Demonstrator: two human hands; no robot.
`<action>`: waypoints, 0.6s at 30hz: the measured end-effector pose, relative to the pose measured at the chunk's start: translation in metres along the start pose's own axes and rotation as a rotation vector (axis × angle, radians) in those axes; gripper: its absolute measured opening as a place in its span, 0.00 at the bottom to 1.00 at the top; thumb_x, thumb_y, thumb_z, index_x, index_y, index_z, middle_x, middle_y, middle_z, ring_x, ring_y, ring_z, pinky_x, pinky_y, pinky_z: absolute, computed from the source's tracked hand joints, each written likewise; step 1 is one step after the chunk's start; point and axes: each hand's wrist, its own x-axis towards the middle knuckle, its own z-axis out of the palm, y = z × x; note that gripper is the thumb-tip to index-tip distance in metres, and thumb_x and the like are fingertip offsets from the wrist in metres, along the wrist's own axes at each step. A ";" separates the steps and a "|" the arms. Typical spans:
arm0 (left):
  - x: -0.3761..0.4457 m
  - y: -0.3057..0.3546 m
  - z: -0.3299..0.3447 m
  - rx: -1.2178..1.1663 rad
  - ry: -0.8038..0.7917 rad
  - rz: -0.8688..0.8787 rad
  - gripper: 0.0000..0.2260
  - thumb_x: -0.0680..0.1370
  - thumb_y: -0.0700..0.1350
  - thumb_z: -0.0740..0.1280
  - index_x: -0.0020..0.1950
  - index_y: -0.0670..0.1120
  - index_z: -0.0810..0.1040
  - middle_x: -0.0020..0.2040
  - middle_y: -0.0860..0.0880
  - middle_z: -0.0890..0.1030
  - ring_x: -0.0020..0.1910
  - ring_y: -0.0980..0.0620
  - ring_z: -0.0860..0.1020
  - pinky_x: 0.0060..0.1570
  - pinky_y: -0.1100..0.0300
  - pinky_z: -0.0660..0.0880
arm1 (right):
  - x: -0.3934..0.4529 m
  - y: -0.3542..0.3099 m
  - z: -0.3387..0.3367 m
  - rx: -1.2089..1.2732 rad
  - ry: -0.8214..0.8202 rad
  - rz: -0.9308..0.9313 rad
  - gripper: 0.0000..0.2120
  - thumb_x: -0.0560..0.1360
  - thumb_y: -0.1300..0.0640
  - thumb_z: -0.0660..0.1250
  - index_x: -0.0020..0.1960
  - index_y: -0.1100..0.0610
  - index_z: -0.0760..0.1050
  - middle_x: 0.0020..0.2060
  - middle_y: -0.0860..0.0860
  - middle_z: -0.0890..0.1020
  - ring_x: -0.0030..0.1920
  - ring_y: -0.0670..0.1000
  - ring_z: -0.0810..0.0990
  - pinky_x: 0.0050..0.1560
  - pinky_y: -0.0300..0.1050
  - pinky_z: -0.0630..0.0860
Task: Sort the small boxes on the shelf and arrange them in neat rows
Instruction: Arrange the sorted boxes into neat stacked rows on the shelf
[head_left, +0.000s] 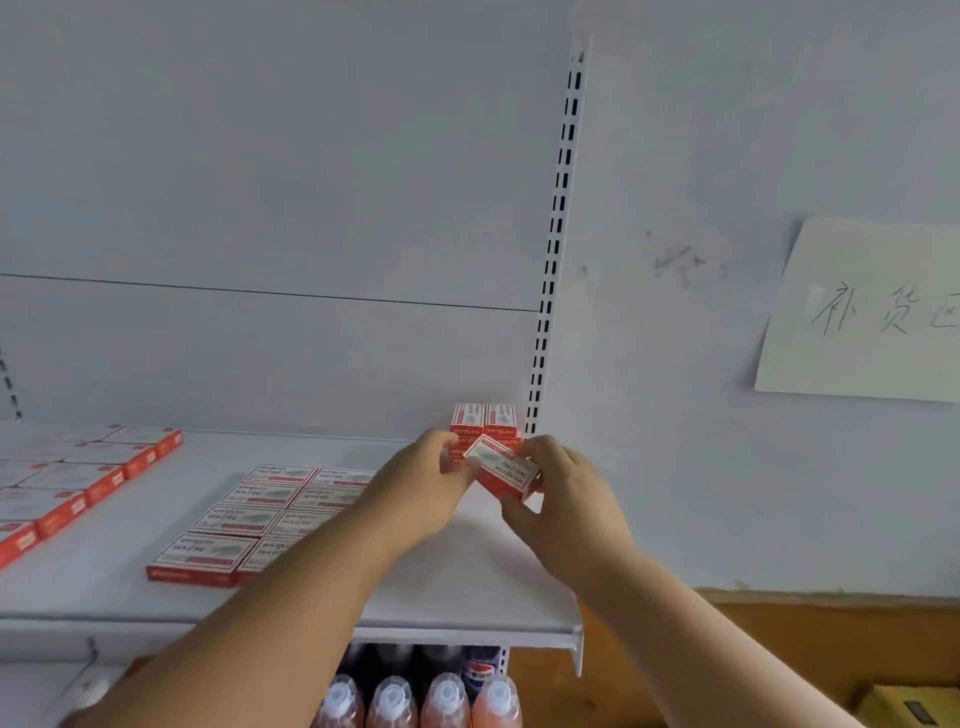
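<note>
While we face the white shelf (467, 597), two flat rows of red-and-white boxes (249, 514) lie mid-shelf, another block of boxes (78, 483) far left. Bottles (447, 696) stand on the level below. At the back right corner sits a small stack (485, 421). Just in front of it, our right hand (566, 499) and left hand (426, 483) both pinch one tilted box (506, 467), held off the shelf.

White shelf (156, 525), red-and-white boxes (249, 519) in flat rows (labels blurred), perhaps stacked boxes (485, 422) at back.
</note>
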 end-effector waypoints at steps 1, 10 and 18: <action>-0.002 0.003 0.000 -0.107 0.022 -0.028 0.13 0.80 0.54 0.65 0.63 0.53 0.73 0.50 0.55 0.81 0.47 0.53 0.81 0.45 0.58 0.74 | -0.002 0.000 0.000 0.016 0.043 -0.080 0.18 0.72 0.52 0.71 0.60 0.52 0.72 0.50 0.47 0.80 0.50 0.51 0.77 0.49 0.45 0.76; -0.014 0.009 -0.018 -0.669 0.190 -0.124 0.05 0.80 0.38 0.67 0.54 0.44 0.78 0.46 0.45 0.85 0.36 0.52 0.84 0.40 0.57 0.76 | 0.014 -0.017 -0.004 0.398 -0.097 0.081 0.17 0.70 0.62 0.73 0.55 0.48 0.75 0.47 0.43 0.81 0.41 0.44 0.79 0.39 0.31 0.74; -0.018 -0.017 -0.074 -1.185 0.245 -0.237 0.08 0.78 0.32 0.64 0.55 0.41 0.74 0.49 0.40 0.84 0.44 0.46 0.84 0.45 0.55 0.77 | 0.035 -0.049 0.010 1.329 -0.310 0.514 0.14 0.72 0.77 0.64 0.52 0.63 0.73 0.42 0.57 0.81 0.37 0.53 0.75 0.37 0.45 0.72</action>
